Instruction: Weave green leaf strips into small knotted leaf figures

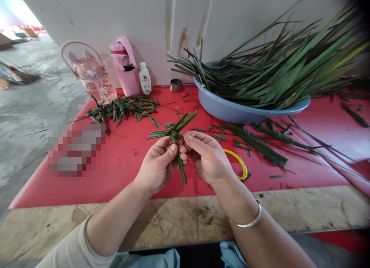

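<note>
Between my hands is a small knotted weave of green leaf strips (175, 136), with ends sticking out left, upper right and downward. My left hand (162, 160) pinches its knot between thumb and fingers. My right hand (206, 154) is closed at the weave's right side, thumb against the forefinger; what its fingertips pinch is too small to make out. A yellow ring-shaped handle (241, 164) lies on the red cover just beyond my right wrist, partly hidden by it. Cut leaf strips (254, 143) lie to the right of my hands.
A blue basin (231, 108) heaped with long green leaves (277, 75) stands at the back right. At the back left are a pile of woven leaf pieces (121, 108), a clear pink bottle (100, 85), a pink flask (125, 71), a white bottle (145, 79) and a small round tin (175, 85).
</note>
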Tool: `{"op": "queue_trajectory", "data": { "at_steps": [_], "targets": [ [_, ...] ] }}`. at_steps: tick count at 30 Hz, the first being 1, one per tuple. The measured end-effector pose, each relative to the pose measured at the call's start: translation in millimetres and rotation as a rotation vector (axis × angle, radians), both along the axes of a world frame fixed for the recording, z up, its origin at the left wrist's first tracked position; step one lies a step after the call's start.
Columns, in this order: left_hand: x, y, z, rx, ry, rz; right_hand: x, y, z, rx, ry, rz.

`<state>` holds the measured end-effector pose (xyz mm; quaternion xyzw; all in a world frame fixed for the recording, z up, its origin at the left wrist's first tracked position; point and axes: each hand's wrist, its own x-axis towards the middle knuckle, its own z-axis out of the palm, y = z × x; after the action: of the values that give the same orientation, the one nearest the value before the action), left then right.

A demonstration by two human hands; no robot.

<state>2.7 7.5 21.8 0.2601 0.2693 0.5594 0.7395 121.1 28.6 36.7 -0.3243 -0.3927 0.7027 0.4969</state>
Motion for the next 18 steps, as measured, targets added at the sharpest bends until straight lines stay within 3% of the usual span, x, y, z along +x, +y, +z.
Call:
{"op": "queue_trajectory", "data": {
  "at_steps": [3,7,10,15,18],
  "targets": [
    [-1.6,1.2,3.5,-0.043,-0.129,-0.007,0.2,1.5,-1.1,0.038,-0.028,-0.038],
    [-9.4,1.8,11.3,-0.239,-0.398,-0.117,-0.4,4.6,-5.7,0.087,-0.096,-0.242],
    [-14.6,0.8,14.6,-0.321,-0.483,-0.189,-0.9,5.0,-8.5,0.079,-0.185,-0.242],
    [-11.2,-1.1,11.9,-0.269,-0.381,-0.239,-2.2,5.2,-10.2,0.065,-0.183,0.031],
    [-4.3,-0.6,7.0,-0.102,-0.194,-0.083,-3.0,5.3,-10.6,0.154,-0.199,-0.091]
  ]
}}
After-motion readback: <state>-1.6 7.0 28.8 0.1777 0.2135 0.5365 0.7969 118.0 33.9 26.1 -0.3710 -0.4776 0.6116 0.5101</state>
